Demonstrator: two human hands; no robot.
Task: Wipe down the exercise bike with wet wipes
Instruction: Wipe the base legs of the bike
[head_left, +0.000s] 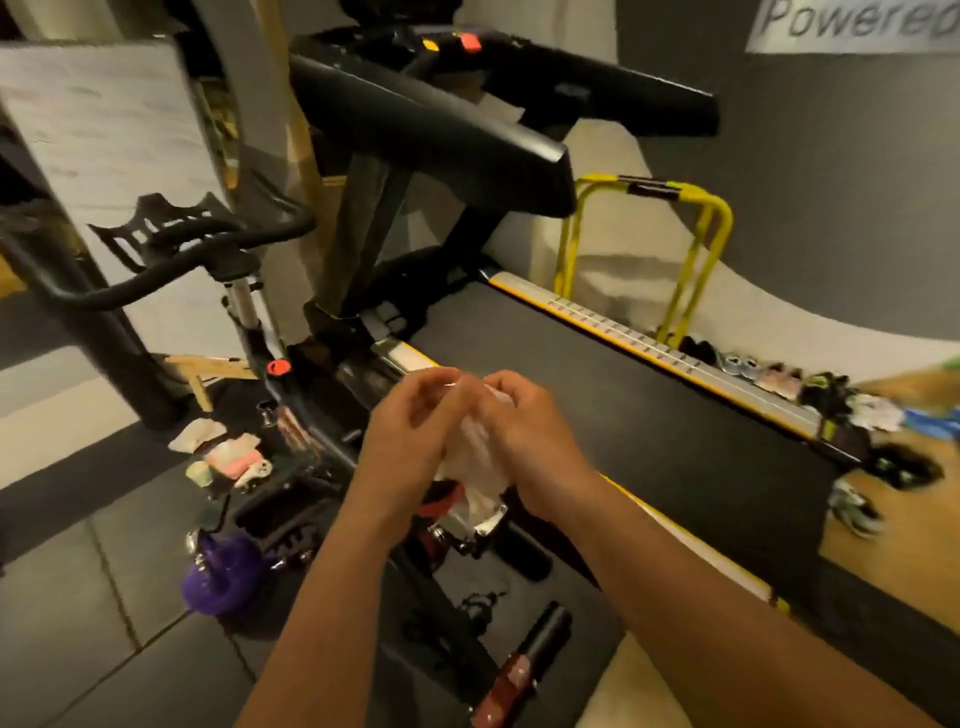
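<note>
Big treadmill (597, 395) hogs the right side. The exercise bike (244, 306) stands just left of it, with clutter and a purple thing (223, 577) on the floor by its base. Both forearms reach out over the bike frame. The left hand (410, 431) and right hand (530, 441) have curled fingers, pinching a crumpled white wet wipe (480, 457) between them.

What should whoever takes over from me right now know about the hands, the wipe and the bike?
Left hand: fingers pinch the top of the white wipe.
Right hand: grips the same wipe lower down.
Bike: handlebars ahead on the left; treadmill on the right.
Done: wipe in hand; which parts were wiped cannot be told.
Left: wipe down the bike.
</note>
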